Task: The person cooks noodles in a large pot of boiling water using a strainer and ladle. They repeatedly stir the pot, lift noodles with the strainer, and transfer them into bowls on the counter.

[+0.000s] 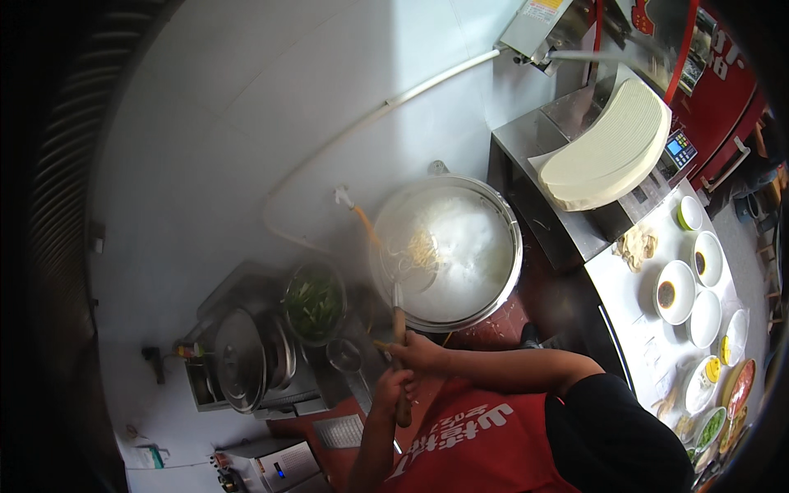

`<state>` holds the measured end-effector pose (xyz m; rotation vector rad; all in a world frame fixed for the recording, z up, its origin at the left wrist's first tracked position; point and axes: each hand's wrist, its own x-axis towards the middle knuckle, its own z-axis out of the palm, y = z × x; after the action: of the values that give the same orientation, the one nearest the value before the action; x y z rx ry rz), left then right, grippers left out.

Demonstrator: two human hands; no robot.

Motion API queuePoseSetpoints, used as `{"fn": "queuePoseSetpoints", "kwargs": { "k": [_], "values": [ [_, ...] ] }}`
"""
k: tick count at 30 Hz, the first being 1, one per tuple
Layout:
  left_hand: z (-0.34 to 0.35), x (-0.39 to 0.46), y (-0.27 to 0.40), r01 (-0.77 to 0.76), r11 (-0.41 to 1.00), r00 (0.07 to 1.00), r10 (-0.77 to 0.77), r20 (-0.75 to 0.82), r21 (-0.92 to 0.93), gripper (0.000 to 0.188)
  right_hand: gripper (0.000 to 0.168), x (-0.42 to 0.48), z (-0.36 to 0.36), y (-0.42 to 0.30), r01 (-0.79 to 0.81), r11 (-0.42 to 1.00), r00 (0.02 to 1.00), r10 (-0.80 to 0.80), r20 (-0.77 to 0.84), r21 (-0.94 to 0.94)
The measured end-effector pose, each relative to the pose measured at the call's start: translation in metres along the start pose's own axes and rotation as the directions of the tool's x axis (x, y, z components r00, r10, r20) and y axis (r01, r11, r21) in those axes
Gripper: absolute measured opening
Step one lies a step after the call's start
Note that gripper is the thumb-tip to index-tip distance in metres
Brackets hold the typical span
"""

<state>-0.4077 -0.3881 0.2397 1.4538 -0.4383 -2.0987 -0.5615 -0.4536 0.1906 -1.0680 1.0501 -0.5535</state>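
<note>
My left hand [393, 389] is closed around the lower part of a long wooden handle [400, 326]. Further up, my right hand [421, 353] grips the same handle, with a thin yellow thing beside its fingers that I cannot make out. The handle belongs to a wire mesh strainer [425, 280], which is over the left side of a large round metal pot [516, 246]. Pale yellow noodles [423, 248] lie in the strainer. White, foamy, steaming liquid [471, 246] fills the pot. Steam blurs the strainer's rim.
Left of the pot are a bowl of green leaves [314, 303], a ladle [344, 355] and a lidded pot [240, 360]. A large dough slab [607, 148] rests on a machine at upper right. The white table [607, 271] at right bears several bowls. An orange hose [367, 223] runs beside the pot.
</note>
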Motion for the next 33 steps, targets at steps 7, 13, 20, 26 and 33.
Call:
{"fn": "queuePoseSetpoints", "kwargs": {
  "k": [7, 13, 20, 26, 33],
  "values": [
    [-0.003, -0.011, -0.002, -0.056, 0.986, 0.993, 0.039, -0.111, -0.154, 0.031, 0.036, -0.059, -0.110, 0.078, -0.153, 0.948, 0.988, 0.137, 0.077, 0.279],
    [-0.024, -0.004, -0.011, -0.086, 0.992, 0.994, 0.078, -0.077, -0.097, 0.027, 0.020, -0.190, -0.206, 0.195, -0.031, 0.889, 0.710, 0.342, -0.616, 0.457],
    [-0.021, 0.006, -0.003, -0.050, 0.996, 0.998, 0.048, -0.029, -0.072, 0.027, 0.021, -0.293, -0.213, 0.259, -0.103, 0.885, 0.387, 0.456, -0.801, 0.454],
    [-0.069, 0.077, -0.004, 0.225, 0.936, 0.968, -0.184, 0.170, -0.270, 0.014, 0.023, -0.260, -0.207, 0.233, 0.070, 0.851, 0.440, 0.442, -0.782, 0.520],
    [-0.053, 0.120, -0.019, 0.036, 0.951, 0.985, 0.018, -0.172, 0.306, 0.011, 0.040, -0.248, -0.222, 0.204, 0.043, 0.921, 0.501, 0.314, -0.806, 0.386]
  ]
}}
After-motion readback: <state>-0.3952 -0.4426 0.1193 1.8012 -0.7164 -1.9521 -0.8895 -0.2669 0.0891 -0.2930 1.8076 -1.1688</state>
